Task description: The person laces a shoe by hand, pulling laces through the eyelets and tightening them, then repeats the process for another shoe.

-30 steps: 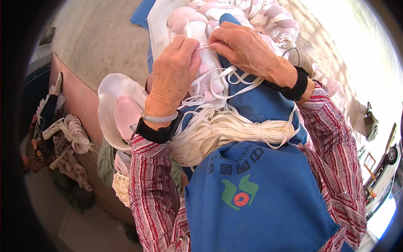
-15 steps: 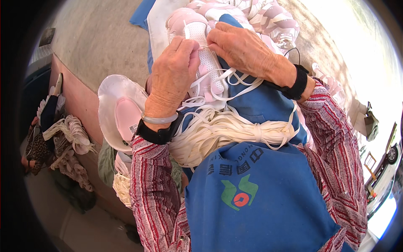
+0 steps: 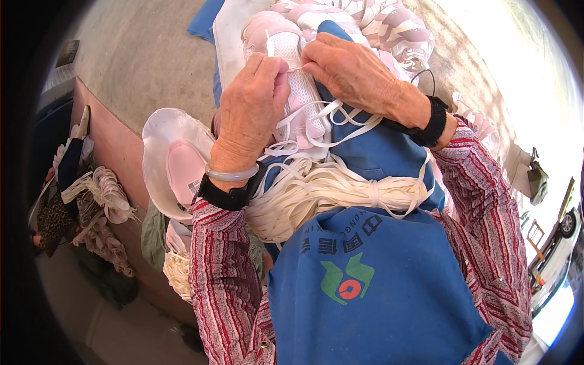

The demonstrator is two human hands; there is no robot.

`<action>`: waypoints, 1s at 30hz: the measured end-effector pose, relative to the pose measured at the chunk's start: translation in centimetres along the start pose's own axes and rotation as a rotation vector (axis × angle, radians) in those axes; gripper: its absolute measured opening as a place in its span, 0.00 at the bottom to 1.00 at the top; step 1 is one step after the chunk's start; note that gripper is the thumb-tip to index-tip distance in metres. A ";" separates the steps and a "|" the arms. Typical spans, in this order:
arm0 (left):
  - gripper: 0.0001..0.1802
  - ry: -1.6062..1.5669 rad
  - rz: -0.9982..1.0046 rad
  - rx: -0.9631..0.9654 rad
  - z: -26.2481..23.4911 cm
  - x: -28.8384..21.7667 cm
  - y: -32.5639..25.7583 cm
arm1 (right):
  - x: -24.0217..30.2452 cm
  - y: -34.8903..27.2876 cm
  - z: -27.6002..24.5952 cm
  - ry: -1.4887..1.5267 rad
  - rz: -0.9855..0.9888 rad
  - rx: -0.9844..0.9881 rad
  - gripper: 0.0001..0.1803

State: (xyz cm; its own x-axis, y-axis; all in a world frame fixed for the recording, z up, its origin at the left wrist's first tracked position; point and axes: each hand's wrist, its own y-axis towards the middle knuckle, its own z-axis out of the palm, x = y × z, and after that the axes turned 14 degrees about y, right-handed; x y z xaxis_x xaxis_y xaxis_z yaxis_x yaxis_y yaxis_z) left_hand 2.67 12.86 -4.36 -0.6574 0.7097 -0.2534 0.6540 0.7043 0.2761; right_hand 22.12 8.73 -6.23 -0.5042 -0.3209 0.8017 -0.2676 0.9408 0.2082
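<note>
I see my left hand [image 3: 252,100] and right hand [image 3: 350,73], fingers pinching a white lace [image 3: 316,115], threading the pink sneaker [image 3: 292,79] on my aproned lap; next, likely pull it snug.

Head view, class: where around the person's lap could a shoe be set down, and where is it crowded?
Free: the bare grey concrete floor above the reddish bench edge. Crowded: the blue apron lap, covered by the bundle of white flat laces, the pink-and-white mesh shoe under the left hand and right hand, and the pile of pink shoes behind.
</note>
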 end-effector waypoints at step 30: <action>0.05 -0.001 -0.067 0.037 -0.1 -0.4 -0.2 | 0.0 -0.2 0.3 -0.034 0.001 0.035 0.08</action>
State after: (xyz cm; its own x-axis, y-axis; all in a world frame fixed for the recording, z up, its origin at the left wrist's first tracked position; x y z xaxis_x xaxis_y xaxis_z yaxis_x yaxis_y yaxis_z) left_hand 2.76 12.39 -4.22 -0.6995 0.6612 -0.2710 0.6220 0.7501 0.2246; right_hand 21.90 8.48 -6.44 -0.5318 -0.3236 0.7826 -0.2955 0.9369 0.1867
